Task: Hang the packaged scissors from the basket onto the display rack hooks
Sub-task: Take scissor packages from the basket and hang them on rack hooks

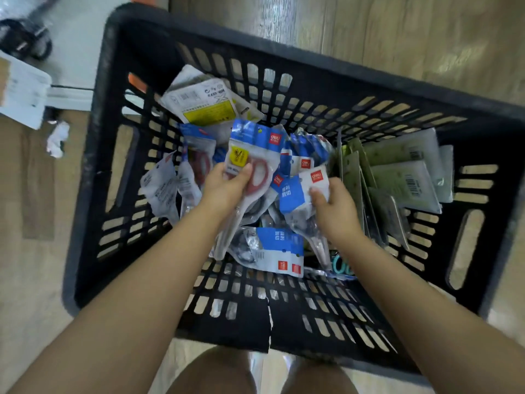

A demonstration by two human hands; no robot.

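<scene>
Head view: two hands, two packs, one basket

Closest to me, the black plastic basket (284,322), lattice walls, near rim cracked. Inside, my left hand (224,189) grips one red-handled scissors pack (250,155), glossy pouch with a blue header card, lifted above the heap. My right hand (335,206) pinches a second blue-carded pack (298,194). Several more crinkly packs lie beneath. Right of them, a stack of flat olive-green packets (403,177). Farthest, one white pack with yellow label (207,106).
</scene>
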